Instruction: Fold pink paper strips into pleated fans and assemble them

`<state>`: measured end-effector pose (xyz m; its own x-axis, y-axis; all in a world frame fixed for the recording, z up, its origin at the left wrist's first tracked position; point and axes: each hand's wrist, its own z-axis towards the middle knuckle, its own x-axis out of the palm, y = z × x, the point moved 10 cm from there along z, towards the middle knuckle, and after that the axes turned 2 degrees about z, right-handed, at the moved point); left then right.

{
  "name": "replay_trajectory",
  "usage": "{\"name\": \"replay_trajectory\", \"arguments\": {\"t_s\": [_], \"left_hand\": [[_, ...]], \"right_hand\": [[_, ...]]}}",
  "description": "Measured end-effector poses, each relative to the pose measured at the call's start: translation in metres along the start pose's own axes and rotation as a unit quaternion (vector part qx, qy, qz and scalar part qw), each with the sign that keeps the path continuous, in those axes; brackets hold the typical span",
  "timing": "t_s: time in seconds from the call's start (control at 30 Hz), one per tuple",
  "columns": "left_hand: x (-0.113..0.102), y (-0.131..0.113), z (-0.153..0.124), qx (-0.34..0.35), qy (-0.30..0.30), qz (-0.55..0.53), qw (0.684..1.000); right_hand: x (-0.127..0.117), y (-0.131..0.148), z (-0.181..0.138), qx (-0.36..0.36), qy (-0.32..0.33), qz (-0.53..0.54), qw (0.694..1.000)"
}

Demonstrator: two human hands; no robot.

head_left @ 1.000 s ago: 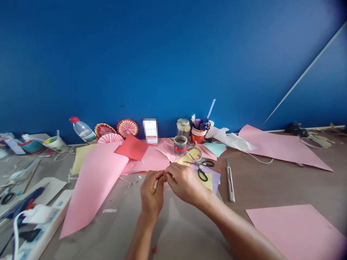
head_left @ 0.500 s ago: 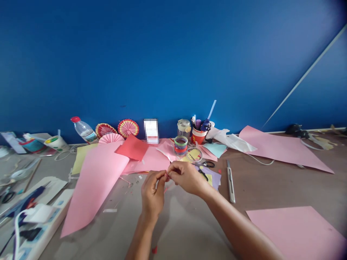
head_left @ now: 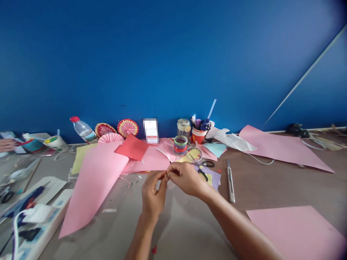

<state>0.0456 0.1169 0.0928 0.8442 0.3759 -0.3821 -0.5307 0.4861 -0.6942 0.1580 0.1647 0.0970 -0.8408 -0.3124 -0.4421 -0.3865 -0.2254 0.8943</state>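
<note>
My left hand (head_left: 154,191) and my right hand (head_left: 187,179) meet fingertip to fingertip above the middle of the table. Thumb and forefinger are pinched together on both. Whatever lies between the fingertips is covered and too small to make out. Behind the hands are pink sheets of paper (head_left: 151,160) with a red paper square (head_left: 132,147) on top. Scissors (head_left: 208,164) and purple paper (head_left: 216,177) lie just beyond my right hand, and a utility knife (head_left: 230,181) rests to its right.
A large curled pink sheet (head_left: 94,187) and a power strip (head_left: 51,225) lie left. Paper rosettes (head_left: 128,128), a bottle (head_left: 84,130), a jar (head_left: 183,126) and a tool cup (head_left: 198,135) stand by the blue wall. Another person's hand (head_left: 7,145) shows at the far left edge.
The small reddish bit seen at my fingertips is now hidden as the fingertips press closer. Another person's hand has come in at the far left.
</note>
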Motion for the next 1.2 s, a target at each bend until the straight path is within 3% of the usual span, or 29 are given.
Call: {"name": "replay_trajectory", "arguments": {"t_s": [0.37,0.57,0.77,1.0,1.2], "left_hand": [[-0.004,-0.024,-0.003,0.121,-0.055,0.090,0.987],[-0.002,-0.015,-0.002,0.074,-0.032,0.060,0.995],[-0.006,0.006,-0.003,-0.021,-0.046,0.017,0.999],[-0.005,0.003,-0.006,0.001,-0.049,0.017,0.999],[-0.008,0.001,-0.007,-0.003,-0.064,0.019,0.998]], "right_hand": [[-0.001,-0.002,-0.005,0.010,-0.033,-0.037,0.999],[-0.001,-0.005,-0.004,0.027,-0.045,-0.028,0.998],[0.007,-0.006,-0.001,0.013,0.004,0.107,0.994],[0.003,-0.007,0.000,0.004,-0.040,0.067,0.997],[0.003,-0.005,0.000,0.005,-0.039,0.077,0.996]]}}
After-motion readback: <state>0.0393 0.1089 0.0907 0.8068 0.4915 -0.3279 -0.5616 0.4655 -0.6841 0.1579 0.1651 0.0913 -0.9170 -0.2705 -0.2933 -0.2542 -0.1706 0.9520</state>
